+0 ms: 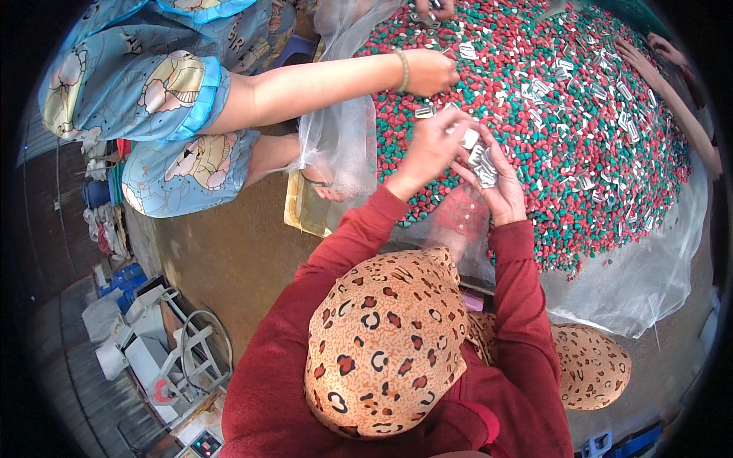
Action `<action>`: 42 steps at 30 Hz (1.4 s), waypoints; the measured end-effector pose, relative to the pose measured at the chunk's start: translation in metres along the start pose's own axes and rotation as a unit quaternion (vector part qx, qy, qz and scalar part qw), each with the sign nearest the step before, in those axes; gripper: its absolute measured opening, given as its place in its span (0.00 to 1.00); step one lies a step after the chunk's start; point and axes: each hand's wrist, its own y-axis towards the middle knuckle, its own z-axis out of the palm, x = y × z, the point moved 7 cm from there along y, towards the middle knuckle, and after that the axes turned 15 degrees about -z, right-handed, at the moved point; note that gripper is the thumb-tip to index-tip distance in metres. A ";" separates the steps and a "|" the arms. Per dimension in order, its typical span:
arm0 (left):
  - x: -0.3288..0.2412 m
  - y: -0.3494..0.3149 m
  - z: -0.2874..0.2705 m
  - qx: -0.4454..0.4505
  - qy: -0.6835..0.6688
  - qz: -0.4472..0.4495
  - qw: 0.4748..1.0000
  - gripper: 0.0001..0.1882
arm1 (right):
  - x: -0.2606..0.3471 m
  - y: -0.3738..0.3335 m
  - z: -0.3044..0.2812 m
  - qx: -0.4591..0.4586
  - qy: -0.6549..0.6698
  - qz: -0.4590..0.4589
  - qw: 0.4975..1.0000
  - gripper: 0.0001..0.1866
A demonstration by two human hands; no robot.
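My left hand (435,149) is closed, its fingertips at a small white plastic piece (469,139) just above my other palm. Cupped beside it, my right hand (500,187) holds several pale, slotted plastic pieces (483,166), partly hidden by its fingers. Both hands are over the near edge of a wide heap (550,175) of small red, green and white pieces. More slotted white pieces (622,90) lie scattered on top of the heap. Exactly what the slotted pieces are, I cannot tell.
A co-worker's closed hand (431,72) with a bracelet reaches in from the left. Other people's hands (437,9) work at the top and right. Translucent sheeting (649,282) lies under the heap. My leopard-print knees (382,343) are below; grey equipment (164,343) stands at lower left.
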 end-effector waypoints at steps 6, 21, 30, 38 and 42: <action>-0.042 -0.045 0.028 -0.139 0.227 0.380 0.886 0.07 | 0.027 0.015 -0.029 -0.040 0.072 -0.040 0.996 0.14; 0.111 0.143 -0.119 0.043 -0.066 0.007 0.997 0.26 | 0.088 -0.001 -0.009 -0.006 0.191 -0.055 0.980 0.07; 0.061 0.065 -0.028 0.027 -0.075 -0.031 0.996 0.14 | 0.078 -0.007 -0.013 -0.033 0.189 -0.053 0.980 0.08; 0.044 0.045 -0.071 -0.090 0.196 -0.080 0.973 0.20 | 0.098 -0.007 -0.012 0.024 0.193 -0.070 0.978 0.22; 0.048 0.029 -0.073 -0.145 0.451 0.108 0.874 0.17 | 0.100 -0.010 0.002 0.076 0.268 -0.055 0.959 0.21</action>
